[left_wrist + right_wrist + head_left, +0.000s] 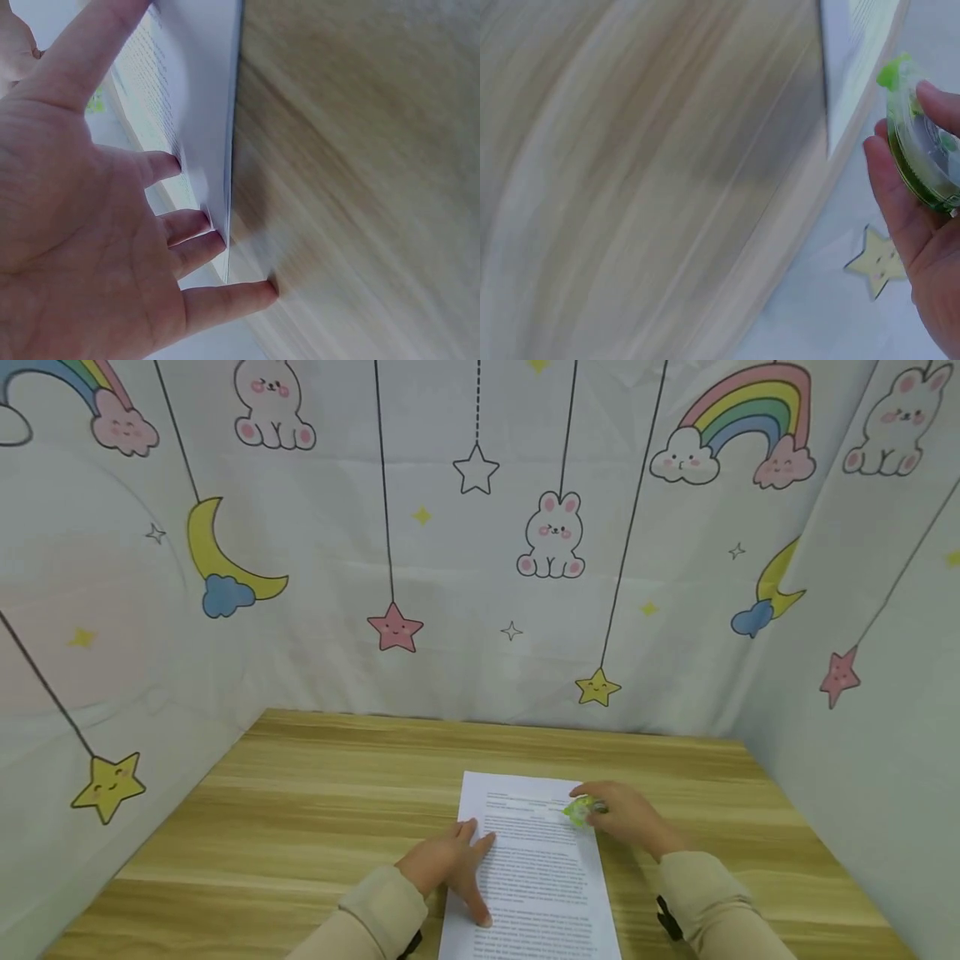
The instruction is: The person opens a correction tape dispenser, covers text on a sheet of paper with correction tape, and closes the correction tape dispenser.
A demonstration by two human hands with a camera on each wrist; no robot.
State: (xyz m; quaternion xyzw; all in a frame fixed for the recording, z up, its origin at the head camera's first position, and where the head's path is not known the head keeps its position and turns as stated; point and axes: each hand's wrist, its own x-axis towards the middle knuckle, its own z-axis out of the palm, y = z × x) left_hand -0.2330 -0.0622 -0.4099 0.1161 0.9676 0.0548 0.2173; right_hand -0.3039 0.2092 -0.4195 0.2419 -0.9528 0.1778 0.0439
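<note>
Slightly creased white fabric point(465, 552) encloses 3 sides of a wood-grain bench point(360, 793). Printed on it are 2 rainbows point(750, 391), 3 rabbits point(551, 543), 2 crescent moons point(201, 539) with blue clouds point(228, 596), and pink and yellow stars point(395, 628) hanging on dark lines point(385, 485). The light is soft and even.

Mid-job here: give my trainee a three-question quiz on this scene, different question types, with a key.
1. Which hand holds the green dispenser?
2. True or false: the printed paper is rolled up.
3. The left hand is touching: A) the green dispenser; B) the left side of the printed paper; C) the patterned cloth.

Key:
1. The right hand.
2. False; it lies flat.
3. B.
</note>
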